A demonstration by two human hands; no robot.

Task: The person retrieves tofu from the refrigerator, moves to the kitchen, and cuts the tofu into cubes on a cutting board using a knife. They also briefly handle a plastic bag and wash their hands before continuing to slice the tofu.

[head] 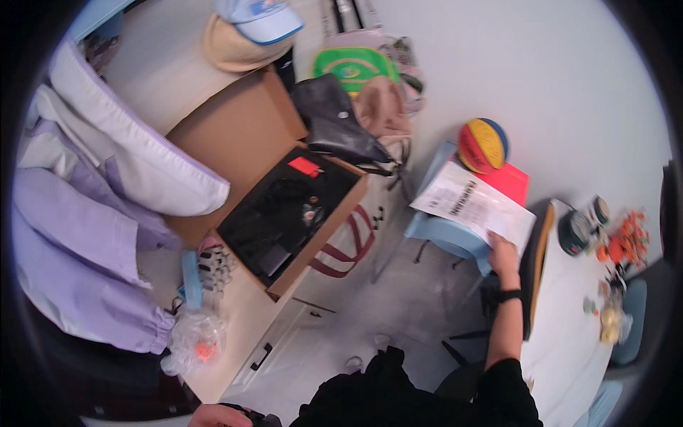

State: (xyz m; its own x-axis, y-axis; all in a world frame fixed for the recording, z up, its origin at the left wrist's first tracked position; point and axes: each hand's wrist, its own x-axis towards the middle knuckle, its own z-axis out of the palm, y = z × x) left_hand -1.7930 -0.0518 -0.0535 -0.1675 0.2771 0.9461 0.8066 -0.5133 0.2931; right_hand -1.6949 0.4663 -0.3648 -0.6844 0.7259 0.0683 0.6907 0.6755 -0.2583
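Note:
My right hand (pixel 503 256), with a dark band on the wrist, reaches to the near right edge of a white printed bag (pixel 469 197). Its fingers lie at that edge; whether they pinch it is not clear. Under the bag is a light blue chair (pixel 451 237). A red flat item (pixel 509 181) and a red, yellow and blue basketball (pixel 483 145) are just behind the bag. At the bottom edge, my left hand (pixel 220 416) is curled around a black object (pixel 256 419), partly cut off by the picture's rim.
An open cardboard box (pixel 331 213) with black contents stands on a cabinet at the left, beside a black leather bag (pixel 341 123). Purple and white clothing (pixel 74 229) hangs at the far left. A white marble table (pixel 571 315) holds jars and orange flowers at the right.

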